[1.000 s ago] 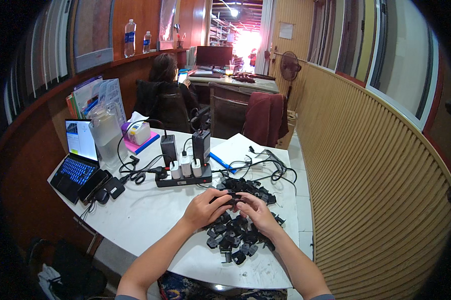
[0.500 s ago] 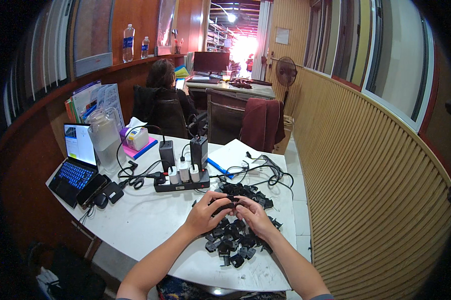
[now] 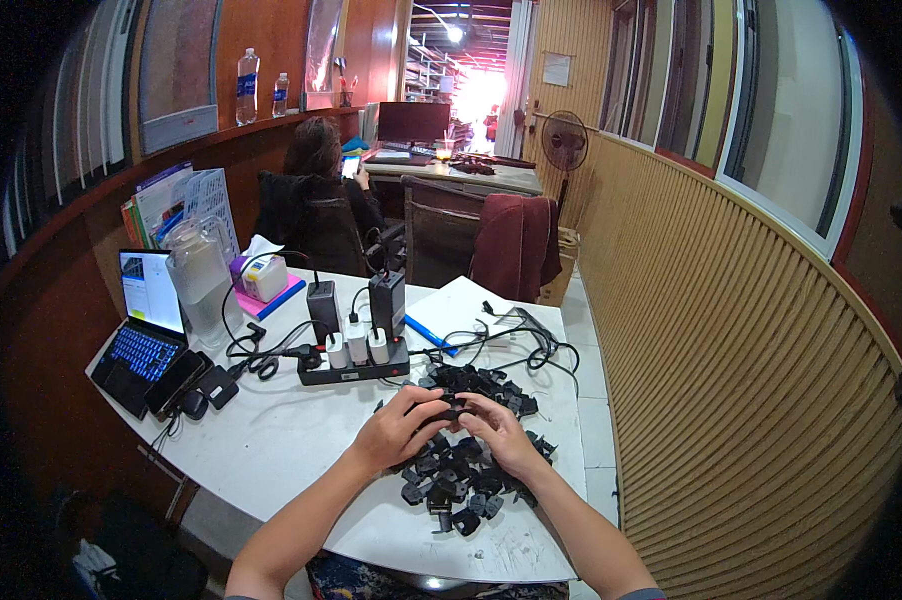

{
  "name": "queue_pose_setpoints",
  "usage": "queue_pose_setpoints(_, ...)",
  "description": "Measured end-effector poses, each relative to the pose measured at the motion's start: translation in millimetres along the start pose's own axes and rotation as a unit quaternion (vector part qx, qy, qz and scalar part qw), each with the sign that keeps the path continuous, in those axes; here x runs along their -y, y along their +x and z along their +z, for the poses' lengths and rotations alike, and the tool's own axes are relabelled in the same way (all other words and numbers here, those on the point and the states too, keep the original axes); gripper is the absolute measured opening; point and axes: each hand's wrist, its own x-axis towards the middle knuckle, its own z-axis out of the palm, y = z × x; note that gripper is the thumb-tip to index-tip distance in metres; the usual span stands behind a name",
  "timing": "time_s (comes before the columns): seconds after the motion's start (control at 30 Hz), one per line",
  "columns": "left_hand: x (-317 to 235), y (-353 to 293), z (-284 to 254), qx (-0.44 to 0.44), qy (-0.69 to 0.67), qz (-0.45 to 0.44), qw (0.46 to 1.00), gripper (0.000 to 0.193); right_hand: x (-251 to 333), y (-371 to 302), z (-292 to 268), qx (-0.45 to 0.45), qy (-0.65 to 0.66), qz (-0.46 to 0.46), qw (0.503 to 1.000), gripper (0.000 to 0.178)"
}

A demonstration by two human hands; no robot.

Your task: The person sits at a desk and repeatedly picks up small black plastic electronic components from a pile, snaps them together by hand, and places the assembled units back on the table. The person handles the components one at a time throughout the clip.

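Observation:
Over the white table, my left hand [image 3: 393, 432] and my right hand [image 3: 501, 437] meet, fingers bent, around a small black plastic part [image 3: 455, 411]. Both hands grip it with fingertips and thumbs, which cover most of its shape. Just beyond my fingers lies a heap of similar black plastic pieces [image 3: 491, 384]. Closer to the table's front edge is a second heap of black pieces [image 3: 449, 478], some of them blocky, partly under my right wrist.
A black power strip [image 3: 356, 371] with chargers and cables stands beyond my left hand. Further left are a laptop [image 3: 146, 345], a water pitcher [image 3: 201, 290] and a tissue pack [image 3: 263, 277]. Loose cables [image 3: 541, 345] lie far right. A person [image 3: 316, 180] sits beyond the table.
The view has shifted slightly, so the scene sits a little further left. My hands stay together on the black part, and my right fingers have moved slightly over it.

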Motion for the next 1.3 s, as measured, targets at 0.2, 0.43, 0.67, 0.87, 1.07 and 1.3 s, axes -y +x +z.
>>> queue_pose_setpoints(0.2, -3, 8, -6, 0.039, -0.052, -0.056, 0.996, 0.037, -2, 3, -6, 0.013, 0.025, 0.016, 0.999, 0.042)
queue_pose_setpoints(0.43, -2, 15, -9, 0.012, -0.118, -0.105, 0.987, 0.029, -2, 4, -10, 0.011, 0.03, 0.039, 0.999, 0.041)
queue_pose_setpoints(0.67, -1, 13, -5, -0.011, -0.144, -0.139, 0.98, 0.028, 0, 4, -11, 0.008, 0.013, 0.014, 1.0, 0.042)
queue_pose_setpoints(0.87, 1, 10, -3, -0.021, -0.102, -0.1, 0.989, 0.028, -8, 3, -6, -0.007, 0.048, 0.024, 0.999, 0.046)
queue_pose_setpoints(1.07, 3, 9, -4, -0.017, -0.078, -0.085, 0.993, 0.029, -13, 5, -5, -0.014, 0.056, 0.031, 0.998, 0.048)
queue_pose_setpoints(1.3, 2, 9, -4, -0.011, -0.048, -0.041, 0.998, 0.03, -7, 3, -6, -0.014, 0.059, 0.036, 0.998, 0.043)
